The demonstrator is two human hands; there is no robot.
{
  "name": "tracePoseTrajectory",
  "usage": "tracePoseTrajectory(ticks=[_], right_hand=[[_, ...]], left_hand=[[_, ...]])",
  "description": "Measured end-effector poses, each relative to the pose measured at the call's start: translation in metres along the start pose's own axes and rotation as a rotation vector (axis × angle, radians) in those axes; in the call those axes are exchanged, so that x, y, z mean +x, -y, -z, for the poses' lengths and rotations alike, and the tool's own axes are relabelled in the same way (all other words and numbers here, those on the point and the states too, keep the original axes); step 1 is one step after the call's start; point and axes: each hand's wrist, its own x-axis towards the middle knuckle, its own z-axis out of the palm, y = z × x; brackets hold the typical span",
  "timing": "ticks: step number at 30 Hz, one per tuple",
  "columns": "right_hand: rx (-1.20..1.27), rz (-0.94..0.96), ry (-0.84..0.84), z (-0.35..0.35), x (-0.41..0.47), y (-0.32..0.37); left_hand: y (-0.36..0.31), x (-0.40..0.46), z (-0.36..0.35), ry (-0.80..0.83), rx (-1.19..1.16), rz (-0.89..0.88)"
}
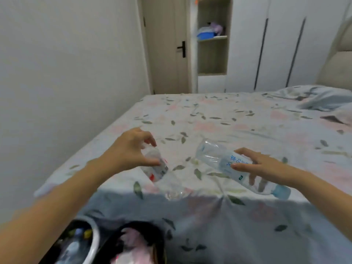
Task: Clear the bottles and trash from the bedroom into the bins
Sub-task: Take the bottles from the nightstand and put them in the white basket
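Two empty clear plastic bottles are over the near part of the bed. My left hand [131, 149] grips the bottle with the red-and-white label [158, 170] from above; its lower end reaches the bed's front edge. My right hand [261, 164] holds the larger bottle with blue lettering [224, 159] around its middle, its light blue cap [282, 192] pointing toward me. Below the bed's edge stand two bins: the left bin [95, 235] holds bottles, and the right bin [160, 237] holds pinkish trash.
The bed [219, 115] carries a floral sheet, with a crumpled blue-grey duvet [323, 98] at the far right by the headboard. A wall runs along the left. A closed door [167, 44], an open shelf niche [212, 37] and white wardrobes stand behind.
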Motion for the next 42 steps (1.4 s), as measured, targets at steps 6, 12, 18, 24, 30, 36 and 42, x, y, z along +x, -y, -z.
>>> tracePoseTrajectory(ticks=[6, 12, 18, 24, 30, 36, 42], right_hand=[[-0.196, 0.095, 0.344, -0.226, 0.085, 0.078], [-0.426, 0.147, 0.568, -0.369, 0.120, 0.122], [-0.650, 0.341, 0.408, -0.446, 0.157, 0.163], [-0.699, 0.540, 0.376, -0.488, 0.206, 0.197], [-0.492, 0.596, 0.447, -0.508, 0.225, 0.196], [-0.603, 0.616, 0.695, -0.499, 0.235, 0.205], [-0.792, 0.532, 0.700, -0.521, 0.228, 0.158]], left_hand=[[0.189, -0.148, 0.005, -0.122, -0.030, 0.404], [0.288, -0.242, -0.039, -0.244, 0.013, 0.710], [0.322, -0.248, -0.088, -0.258, 0.089, 0.730], [0.359, -0.222, -0.091, -0.210, 0.126, 0.850], [0.401, -0.227, -0.086, 0.044, 0.094, 1.172], [0.392, -0.215, -0.085, 0.256, 0.308, 1.187], [0.391, -0.209, -0.089, 0.375, 0.511, 0.991]])
